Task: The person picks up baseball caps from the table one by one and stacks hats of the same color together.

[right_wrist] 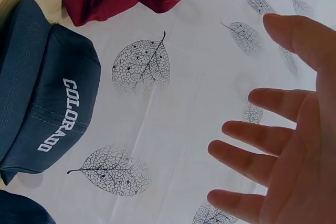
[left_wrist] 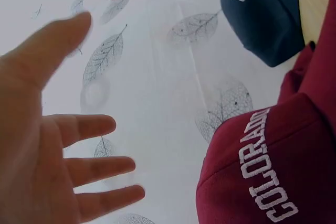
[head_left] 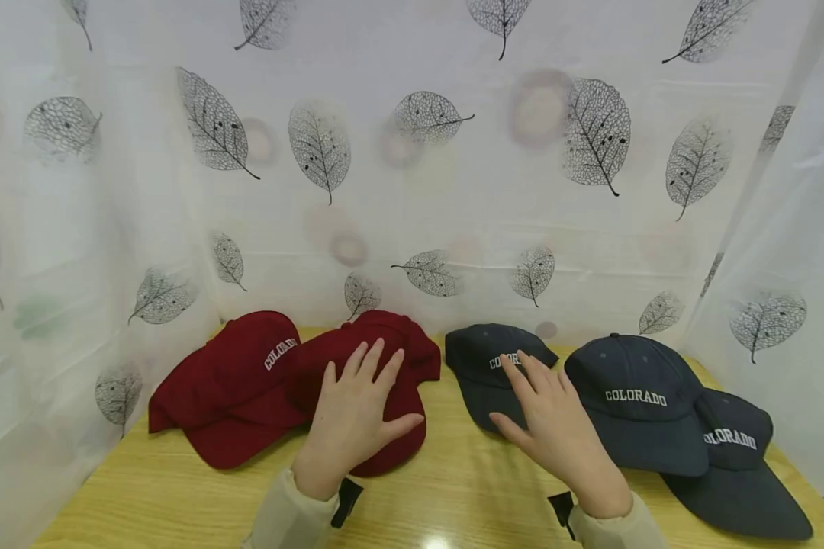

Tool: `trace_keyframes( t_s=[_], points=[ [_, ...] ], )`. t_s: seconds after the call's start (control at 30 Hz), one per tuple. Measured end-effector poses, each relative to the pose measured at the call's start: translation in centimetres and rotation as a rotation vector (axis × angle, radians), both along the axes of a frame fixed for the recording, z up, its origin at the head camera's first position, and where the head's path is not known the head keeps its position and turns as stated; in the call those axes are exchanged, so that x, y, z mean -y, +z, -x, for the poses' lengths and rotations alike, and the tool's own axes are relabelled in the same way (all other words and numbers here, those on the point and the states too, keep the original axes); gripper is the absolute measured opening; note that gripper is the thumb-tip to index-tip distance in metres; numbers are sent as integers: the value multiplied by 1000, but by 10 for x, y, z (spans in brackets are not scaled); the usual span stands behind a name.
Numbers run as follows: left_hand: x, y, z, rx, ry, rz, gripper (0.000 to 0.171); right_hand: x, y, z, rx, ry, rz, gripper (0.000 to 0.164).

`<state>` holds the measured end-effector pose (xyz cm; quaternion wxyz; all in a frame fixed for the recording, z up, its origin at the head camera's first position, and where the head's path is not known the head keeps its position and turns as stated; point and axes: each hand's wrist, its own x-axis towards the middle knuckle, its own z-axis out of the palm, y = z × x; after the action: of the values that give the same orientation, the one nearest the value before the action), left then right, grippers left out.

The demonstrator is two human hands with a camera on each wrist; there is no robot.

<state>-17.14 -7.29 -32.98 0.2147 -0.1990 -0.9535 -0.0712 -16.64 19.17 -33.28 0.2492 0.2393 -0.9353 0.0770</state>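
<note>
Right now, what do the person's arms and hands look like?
The left hand and right hand are bare, with no gloves. The sleeves are pale cream, and a small black piece shows beside each sleeve's end.

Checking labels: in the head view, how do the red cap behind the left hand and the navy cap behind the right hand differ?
The red cap is deep red; the navy cap is dark blue. White lettering shows on the navy cap; none can be made out on the red cap. The red cap looks larger in the picture than the navy cap. Both are brimmed and lie on the table.
</note>
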Motion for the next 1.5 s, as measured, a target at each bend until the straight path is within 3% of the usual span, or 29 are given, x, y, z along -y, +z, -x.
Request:
trace_keyframes(
  t_s=[0.2, 0.3, 0.5, 0.97, 1.2, 1.5],
  points=[
    [0, 0, -1, -149, -77, -22, 59, -1, 0, -1, -66, 34, 6, 55],
    [0, 0, -1, -184, -109, -22, 52, -1, 0, -2, -81, 34, 7, 48],
    [0, -1, 1, -187, -135, -22, 41, -1, 0, -6, -77, 5, -1, 41],
    [8, -1, 4, -212, -143, -81, 35, -12, -6, -9, -61, -24, -14, 36],
    [16, -1, 10, -242, -108, -136, 34, -15, -8, -10, -24, -32, -6, 36],
    [36, 1, 19, -197, 6, -255, 33, -15, -10, -10, -38, -19, -12, 36]
  ],
)
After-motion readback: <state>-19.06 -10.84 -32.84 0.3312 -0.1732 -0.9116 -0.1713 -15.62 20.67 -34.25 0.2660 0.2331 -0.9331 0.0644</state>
